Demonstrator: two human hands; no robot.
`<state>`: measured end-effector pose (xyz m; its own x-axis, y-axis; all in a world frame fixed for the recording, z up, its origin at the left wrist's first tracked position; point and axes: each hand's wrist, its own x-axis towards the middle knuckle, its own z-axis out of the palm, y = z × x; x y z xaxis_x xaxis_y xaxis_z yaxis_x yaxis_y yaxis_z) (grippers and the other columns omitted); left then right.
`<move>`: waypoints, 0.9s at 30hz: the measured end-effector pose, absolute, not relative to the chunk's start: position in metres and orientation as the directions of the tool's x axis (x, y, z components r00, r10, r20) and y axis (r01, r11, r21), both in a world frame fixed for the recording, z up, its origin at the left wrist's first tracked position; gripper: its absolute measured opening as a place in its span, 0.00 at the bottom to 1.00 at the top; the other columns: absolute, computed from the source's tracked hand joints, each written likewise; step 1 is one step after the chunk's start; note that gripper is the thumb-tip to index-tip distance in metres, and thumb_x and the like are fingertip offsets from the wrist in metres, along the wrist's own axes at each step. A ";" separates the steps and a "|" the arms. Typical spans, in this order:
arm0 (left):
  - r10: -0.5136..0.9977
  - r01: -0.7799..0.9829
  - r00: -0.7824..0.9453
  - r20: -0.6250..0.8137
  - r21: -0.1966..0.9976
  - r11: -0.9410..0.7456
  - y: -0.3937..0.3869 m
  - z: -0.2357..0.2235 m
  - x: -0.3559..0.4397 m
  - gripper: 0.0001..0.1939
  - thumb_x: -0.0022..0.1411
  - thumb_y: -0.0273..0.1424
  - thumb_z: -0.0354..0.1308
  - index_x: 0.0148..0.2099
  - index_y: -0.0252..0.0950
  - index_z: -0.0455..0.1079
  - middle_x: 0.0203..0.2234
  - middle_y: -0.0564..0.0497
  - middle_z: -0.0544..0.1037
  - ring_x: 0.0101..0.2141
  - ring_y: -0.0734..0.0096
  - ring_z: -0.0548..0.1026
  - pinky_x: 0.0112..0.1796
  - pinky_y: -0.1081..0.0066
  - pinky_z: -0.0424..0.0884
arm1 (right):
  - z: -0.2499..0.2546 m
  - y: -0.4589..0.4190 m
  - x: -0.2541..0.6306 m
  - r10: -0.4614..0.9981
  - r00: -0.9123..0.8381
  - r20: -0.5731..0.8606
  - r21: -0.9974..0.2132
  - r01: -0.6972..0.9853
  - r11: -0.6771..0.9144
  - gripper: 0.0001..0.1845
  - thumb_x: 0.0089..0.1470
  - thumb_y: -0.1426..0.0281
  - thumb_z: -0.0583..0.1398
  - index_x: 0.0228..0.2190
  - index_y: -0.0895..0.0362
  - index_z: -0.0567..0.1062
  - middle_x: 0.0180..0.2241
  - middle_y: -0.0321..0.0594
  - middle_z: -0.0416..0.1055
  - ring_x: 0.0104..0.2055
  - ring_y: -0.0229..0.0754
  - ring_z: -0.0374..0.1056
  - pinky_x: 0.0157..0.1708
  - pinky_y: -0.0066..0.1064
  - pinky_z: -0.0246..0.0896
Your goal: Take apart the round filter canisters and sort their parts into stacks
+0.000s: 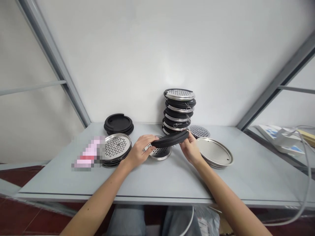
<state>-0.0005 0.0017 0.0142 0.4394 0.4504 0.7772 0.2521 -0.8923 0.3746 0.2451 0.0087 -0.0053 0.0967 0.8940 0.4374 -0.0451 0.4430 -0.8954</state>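
Apparently for steady two-sided control, the left hand point(138, 150) and right hand point(191, 148) pinch opposite ends of a tilted, curved black rubber-like piece point(170, 139), raised clear of the flat grey tabletop point(157, 182), partly hiding a round perforated silver metal disc point(161, 152).

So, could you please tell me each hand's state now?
Left hand: holding the black piece by its left end.
Right hand: holding its right end.

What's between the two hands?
In the head view, a black piece stretches from the left hand to the right hand, held by both. A holey disc is partly hidden behind it.
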 end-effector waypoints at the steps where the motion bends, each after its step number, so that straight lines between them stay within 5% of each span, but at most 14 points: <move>1: 0.445 0.238 0.443 0.779 0.376 -0.895 0.002 0.013 0.000 0.14 0.67 0.30 0.53 0.54 0.39 0.67 0.47 0.43 0.75 0.50 0.60 0.71 0.51 0.56 0.67 | -0.005 0.009 0.244 0.898 0.082 0.432 -0.896 -0.077 0.438 0.25 0.52 0.48 0.57 0.44 0.51 0.67 0.40 0.43 0.72 0.39 0.44 0.69 0.37 0.36 0.67; 5: 0.418 0.284 0.421 0.805 0.321 -0.904 -0.001 0.012 0.004 0.13 0.66 0.30 0.55 0.52 0.38 0.68 0.44 0.43 0.76 0.47 0.60 0.72 0.48 0.57 0.69 | -0.007 0.010 0.243 0.927 -0.019 0.374 -0.914 -0.176 0.365 0.29 0.54 0.51 0.57 0.53 0.49 0.63 0.42 0.43 0.72 0.40 0.44 0.71 0.39 0.39 0.68; 12: 0.369 0.630 0.424 0.827 0.024 -0.777 0.007 0.042 -0.015 0.11 0.66 0.33 0.54 0.48 0.35 0.70 0.37 0.45 0.77 0.40 0.61 0.73 0.43 0.61 0.67 | -0.013 0.010 0.244 0.937 -0.116 0.330 -0.934 -0.185 0.306 0.27 0.55 0.56 0.58 0.54 0.50 0.63 0.42 0.43 0.72 0.36 0.40 0.71 0.37 0.35 0.67; 19: 0.536 0.871 0.386 0.751 -0.105 -0.480 0.052 0.056 -0.038 0.11 0.66 0.35 0.53 0.44 0.34 0.72 0.35 0.43 0.78 0.38 0.56 0.73 0.39 0.61 0.65 | -0.006 0.004 0.239 0.946 -0.132 0.297 -0.953 0.025 0.303 0.25 0.53 0.55 0.59 0.49 0.55 0.68 0.40 0.44 0.73 0.34 0.40 0.71 0.36 0.36 0.67; 27: 0.716 0.949 0.305 0.628 -0.135 -0.285 0.085 0.042 -0.019 0.09 0.66 0.32 0.53 0.36 0.34 0.71 0.30 0.40 0.77 0.38 0.52 0.69 0.36 0.61 0.61 | -0.007 0.003 0.237 0.949 -0.119 0.291 -0.947 0.102 0.303 0.22 0.52 0.56 0.60 0.45 0.56 0.72 0.39 0.44 0.74 0.33 0.41 0.72 0.34 0.35 0.68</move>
